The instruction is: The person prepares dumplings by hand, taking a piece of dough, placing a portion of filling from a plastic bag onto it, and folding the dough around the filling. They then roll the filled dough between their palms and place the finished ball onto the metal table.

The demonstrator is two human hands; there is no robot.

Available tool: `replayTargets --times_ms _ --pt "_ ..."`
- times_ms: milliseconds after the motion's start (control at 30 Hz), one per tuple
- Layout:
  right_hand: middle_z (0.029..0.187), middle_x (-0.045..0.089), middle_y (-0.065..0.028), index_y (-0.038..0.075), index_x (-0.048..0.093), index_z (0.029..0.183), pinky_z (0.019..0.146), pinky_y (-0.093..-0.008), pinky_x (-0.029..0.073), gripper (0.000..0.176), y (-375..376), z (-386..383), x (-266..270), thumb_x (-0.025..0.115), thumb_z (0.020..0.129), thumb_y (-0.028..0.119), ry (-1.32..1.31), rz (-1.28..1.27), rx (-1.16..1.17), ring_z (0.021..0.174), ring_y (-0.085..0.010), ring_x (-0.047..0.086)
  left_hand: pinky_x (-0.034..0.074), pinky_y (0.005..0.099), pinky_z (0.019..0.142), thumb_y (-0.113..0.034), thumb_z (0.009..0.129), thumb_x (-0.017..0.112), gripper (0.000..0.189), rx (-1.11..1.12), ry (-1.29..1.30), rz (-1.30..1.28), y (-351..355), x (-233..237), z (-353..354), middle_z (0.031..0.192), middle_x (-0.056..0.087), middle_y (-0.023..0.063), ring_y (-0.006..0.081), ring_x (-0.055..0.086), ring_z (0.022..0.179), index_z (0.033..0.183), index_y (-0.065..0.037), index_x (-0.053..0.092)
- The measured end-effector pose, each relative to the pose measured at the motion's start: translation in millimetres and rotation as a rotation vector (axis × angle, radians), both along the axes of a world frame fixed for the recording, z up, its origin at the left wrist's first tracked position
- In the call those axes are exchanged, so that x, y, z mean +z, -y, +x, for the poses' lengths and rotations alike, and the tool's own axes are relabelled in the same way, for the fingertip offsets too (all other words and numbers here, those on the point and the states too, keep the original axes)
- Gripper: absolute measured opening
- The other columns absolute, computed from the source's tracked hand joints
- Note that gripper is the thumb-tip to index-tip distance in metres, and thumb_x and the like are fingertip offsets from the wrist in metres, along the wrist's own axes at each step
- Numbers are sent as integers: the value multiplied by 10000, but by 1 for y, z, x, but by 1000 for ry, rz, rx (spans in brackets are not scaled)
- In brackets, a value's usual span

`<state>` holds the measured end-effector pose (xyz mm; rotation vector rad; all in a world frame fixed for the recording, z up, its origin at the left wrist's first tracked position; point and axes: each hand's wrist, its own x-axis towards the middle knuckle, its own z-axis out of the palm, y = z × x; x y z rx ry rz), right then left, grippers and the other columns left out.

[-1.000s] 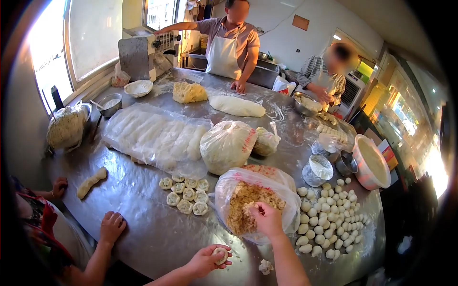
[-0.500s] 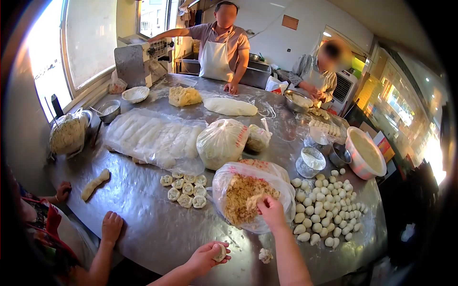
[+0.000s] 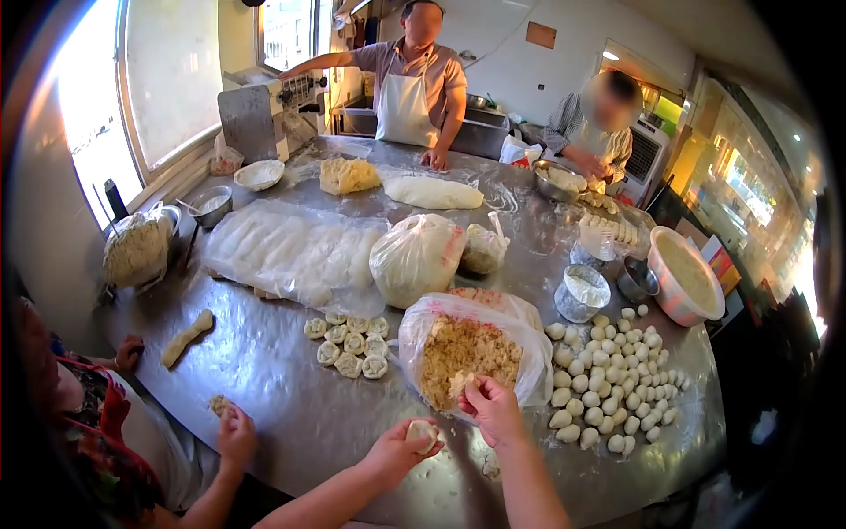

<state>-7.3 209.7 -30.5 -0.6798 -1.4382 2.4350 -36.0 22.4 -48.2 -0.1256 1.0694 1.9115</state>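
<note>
Cupped in my left hand (image 3: pixel 398 452), near the front edge, is a small round dough piece (image 3: pixel 422 434). My right hand (image 3: pixel 493 413) pinches a lump of crumbly tan filling (image 3: pixel 460 386) between thumb and fingers. That hand hangs over the near rim of an open plastic bag (image 3: pixel 535 366), which holds a heap of the same filling (image 3: pixel 467 353). Partly hidden by my right forearm, a small whitish lump (image 3: pixel 491 465) lies on the metal table. To the right sit many pale dough balls (image 3: pixel 608 379); left of the bag are several shaped, filled dough pieces (image 3: pixel 350 344).
At left, a co-worker's hand (image 3: pixel 236 436) holds a brownish lump (image 3: pixel 218 405) near a dough strip (image 3: pixel 187 339). Beyond lie plastic-covered dough (image 3: pixel 291 251), a tied bag (image 3: pixel 416 262), a flour container (image 3: pixel 582 294) and a pink basin (image 3: pixel 687 278). Two people stand at the far side.
My left hand has risen and moved right with the dough piece. My right hand has drawn slightly nearer to it with the filling. The left co-worker's hand has lifted a brownish lump.
</note>
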Motion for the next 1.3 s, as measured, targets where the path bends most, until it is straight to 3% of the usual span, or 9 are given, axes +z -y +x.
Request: replayTargets --times_ms 167,200,400,533,633,933,1033,1233,1300 --pt "816 578 -18 13 591 1011 612 -212 456 124 22 4 17 555 916 84 -22 59 76 677 -87 543 504 331 843 -9 913 499 305 21 -203 16 -18 -16 -11 1134 546 80 199 589 954 1213 -60 485" --pt "820 574 -20 23 589 1007 612 -216 438 114 27 6 22 537 918 69 10 72 78 670 -96 532 483 377 856 -89 921 519 276 95 -150 7 -25 -2 -10 1097 574 75 193 569 998 1194 -64 489" --pt "760 560 19 10 622 1016 580 -211 436 165 43 12 1 636 870 86 20 313 19 626 -67 508 415 390 915 -365 1015 244 439 166 120 245 -39 3 -14 1187 543 84 221 520 1049 1248 -50 443" --pt "775 566 -28 22 644 980 580 -231 456 182 45 12 -18 687 803 27 -26 851 -36 610 -103 536 418 382 895 -308 1012 330 348 118 113 213 -38 3 -17 1153 541 66 195 527 1032 1232 -70 455" --pt "787 560 -58 43 654 974 556 -242 459 222 44 10 -21 708 763 -3 -59 1041 -77 613 -127 552 418 375 889 -188 980 456 245 111 83 157 -37 0 -22 1083 543 39 162 533 1014 1202 -86 474" --pt "819 611 -72 62 661 1013 561 -265 480 264 37 2 -9 698 762 -14 37 911 52 650 -144 600 478 340 835 -46 936 490 264 87 24 60 -29 -10 -38 1105 573 79 192 578 986 1200 -62 494" --pt "806 608 -75 84 667 1015 563 -272 483 268 36 0 -6 687 766 -13 -10 1102 90 644 -174 602 466 359 868 -43 934 477 279 61 13 45 -29 -6 -39 1124 562 80 194 564 1012 1213 -55 482" --pt "806 619 -84 96 674 973 581 -298 493 231 38 5 -10 685 759 8 -56 1240 36 662 -225 619 435 345 897 -92 946 471 282 120 252 312 -27 -11 -37 1155 532 61 164 522 1068 1227 -64 462" --pt "800 628 -93 93 674 964 587 -309 496 218 41 8 -15 688 758 22 -47 1221 13 671 -236 625 438 339 892 -88 943 478 284 111 150 156 -30 -9 -30 1138 538 59 163 529 1052 1225 -62 461"
